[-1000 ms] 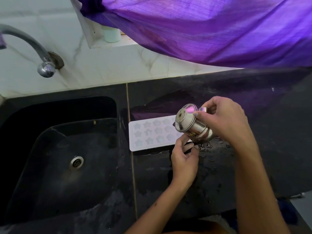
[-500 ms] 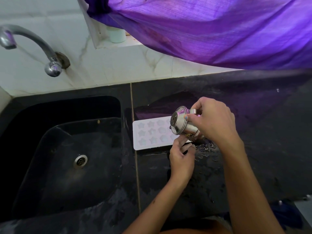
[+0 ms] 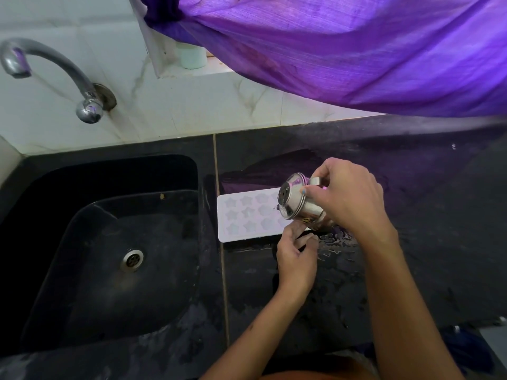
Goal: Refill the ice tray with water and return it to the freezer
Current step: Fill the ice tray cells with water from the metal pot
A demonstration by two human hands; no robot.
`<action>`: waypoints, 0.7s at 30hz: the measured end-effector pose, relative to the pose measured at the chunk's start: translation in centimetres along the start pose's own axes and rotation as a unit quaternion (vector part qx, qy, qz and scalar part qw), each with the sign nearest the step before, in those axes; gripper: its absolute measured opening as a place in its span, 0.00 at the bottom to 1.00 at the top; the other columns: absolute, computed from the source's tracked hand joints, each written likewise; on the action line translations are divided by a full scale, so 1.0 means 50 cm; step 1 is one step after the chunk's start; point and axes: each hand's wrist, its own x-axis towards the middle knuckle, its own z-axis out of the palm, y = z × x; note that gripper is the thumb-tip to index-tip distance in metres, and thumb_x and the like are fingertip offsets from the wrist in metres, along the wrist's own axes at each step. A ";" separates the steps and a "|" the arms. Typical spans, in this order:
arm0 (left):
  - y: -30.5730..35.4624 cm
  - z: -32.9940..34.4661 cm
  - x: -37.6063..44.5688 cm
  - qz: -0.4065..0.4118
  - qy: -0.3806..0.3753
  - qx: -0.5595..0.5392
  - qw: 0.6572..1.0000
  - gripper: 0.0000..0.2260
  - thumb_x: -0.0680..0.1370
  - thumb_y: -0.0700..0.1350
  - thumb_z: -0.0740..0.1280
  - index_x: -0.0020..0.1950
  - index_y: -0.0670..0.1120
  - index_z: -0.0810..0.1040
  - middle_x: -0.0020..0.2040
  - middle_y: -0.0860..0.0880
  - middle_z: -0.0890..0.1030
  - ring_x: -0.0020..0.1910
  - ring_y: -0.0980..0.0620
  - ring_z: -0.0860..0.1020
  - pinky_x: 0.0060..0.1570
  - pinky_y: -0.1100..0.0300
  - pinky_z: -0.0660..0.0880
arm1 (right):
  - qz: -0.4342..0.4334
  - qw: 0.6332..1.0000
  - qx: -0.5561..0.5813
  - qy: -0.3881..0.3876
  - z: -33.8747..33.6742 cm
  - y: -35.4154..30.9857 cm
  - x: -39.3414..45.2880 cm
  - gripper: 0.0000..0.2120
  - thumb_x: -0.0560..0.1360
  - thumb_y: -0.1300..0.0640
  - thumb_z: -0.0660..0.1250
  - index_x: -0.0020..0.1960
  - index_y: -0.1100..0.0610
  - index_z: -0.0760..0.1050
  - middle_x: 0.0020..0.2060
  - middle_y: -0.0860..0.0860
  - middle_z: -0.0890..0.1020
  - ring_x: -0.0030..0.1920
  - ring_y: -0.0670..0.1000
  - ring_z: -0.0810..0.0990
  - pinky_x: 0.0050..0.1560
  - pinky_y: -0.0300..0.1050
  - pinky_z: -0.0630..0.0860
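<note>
- Ice tray (image 3: 247, 215): a pale tray with star-shaped moulds, lying flat on the black counter (image 3: 425, 256) just right of the sink (image 3: 109, 256), its right end hidden under the cup and hands.
- The right hand (image 3: 348, 198) grips a steel cup (image 3: 299, 207) tipped well over towards the tray, mouth facing left above the right-hand moulds; whether water is running out at this instant is too fine to tell.
- The left hand (image 3: 296, 256) sits at the tray's near right edge with fingers curled, thumb and fingertips at the rim; it seems to be steadying it, though a firm pinch cannot be confirmed.
- Risk, as I judge it: the cup's wide mouth against small moulds invites overflow, and a puddle (image 3: 337, 242) already lies on the counter beside the tray.
- A soft-looking tray filled to the brim could flex and slop when lifted towards the freezer, which is out of view.
- A dark mark shows low on the cup's side, too small to read; no other writing is legible.
</note>
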 end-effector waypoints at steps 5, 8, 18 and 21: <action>-0.003 -0.003 -0.006 0.026 0.001 0.008 1.000 0.17 0.78 0.36 0.63 0.66 0.45 0.71 0.55 0.56 0.78 0.50 0.65 0.78 0.48 0.71 0.74 | 0.015 0.999 0.036 -0.003 -0.014 0.012 -0.001 0.07 0.71 0.47 0.71 0.40 0.48 0.75 0.41 0.47 0.81 0.45 0.54 0.78 0.41 0.46 0.66; -0.002 -0.005 -0.010 0.051 0.008 0.015 0.999 0.16 0.77 0.35 0.63 0.65 0.44 0.72 0.50 0.59 0.78 0.40 0.69 0.79 0.38 0.76 0.72 | 0.022 0.998 0.055 -0.001 -0.020 0.015 -0.002 0.08 0.71 0.47 0.71 0.39 0.49 0.75 0.40 0.46 0.80 0.46 0.54 0.78 0.42 0.46 0.68; 0.008 -0.022 -0.016 0.072 0.016 0.022 0.997 0.17 0.77 0.33 0.62 0.65 0.44 0.71 0.44 0.62 0.79 0.34 0.69 0.77 0.36 0.77 0.71 | -0.002 0.997 0.070 0.015 -0.009 -0.003 -0.007 0.09 0.71 0.45 0.71 0.42 0.48 0.75 0.41 0.45 0.81 0.46 0.52 0.78 0.44 0.47 0.71; 0.012 -0.030 -0.016 0.056 0.020 0.023 0.998 0.18 0.78 0.33 0.62 0.66 0.44 0.70 0.53 0.59 0.79 0.44 0.64 0.79 0.46 0.72 0.74 | -0.013 0.999 0.050 0.005 0.000 -0.014 -0.008 0.08 0.72 0.45 0.70 0.42 0.48 0.74 0.42 0.46 0.81 0.46 0.54 0.78 0.43 0.48 0.71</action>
